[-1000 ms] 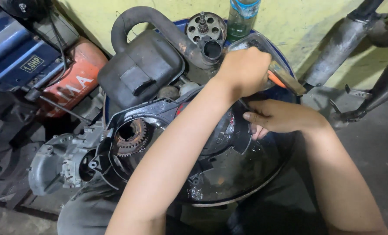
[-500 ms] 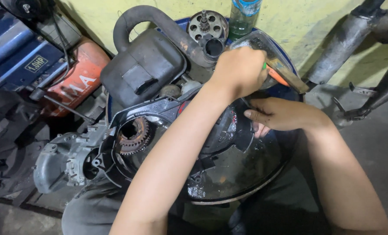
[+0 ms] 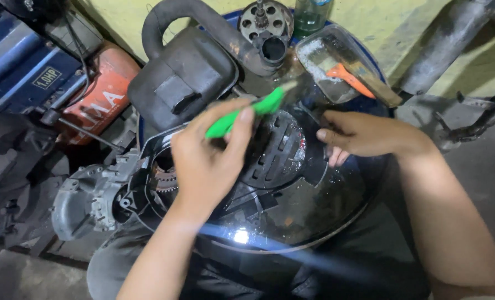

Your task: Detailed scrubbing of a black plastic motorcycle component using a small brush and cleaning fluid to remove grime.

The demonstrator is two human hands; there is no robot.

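My left hand point(image 3: 208, 161) grips a green-handled brush point(image 3: 247, 114), its bristle end blurred and pointing up to the right, over a black vented engine cover point(image 3: 281, 153). That cover lies in a dark, wet round basin point(image 3: 320, 222). My right hand point(image 3: 364, 133) rests on the cover's right edge, fingers curled over its rim. Just beyond both hands stands a clear plastic tub point(image 3: 328, 55) with cloudy liquid and an orange-handled brush point(image 3: 350, 80) in it.
A black air-filter box with a curved hose point(image 3: 183, 78) sits behind the cover. A round metal part point(image 3: 267, 19) and a green bottle point(image 3: 308, 14) stand by the yellow wall. A grey crankcase point(image 3: 86, 200), an orange machine point(image 3: 100, 94), and exhaust pipes point(image 3: 453, 44) crowd the sides.
My left hand has drawn back from the clear tub toward me, and the green brush now shows in it above the black cover. My right hand stays on the cover's edge.
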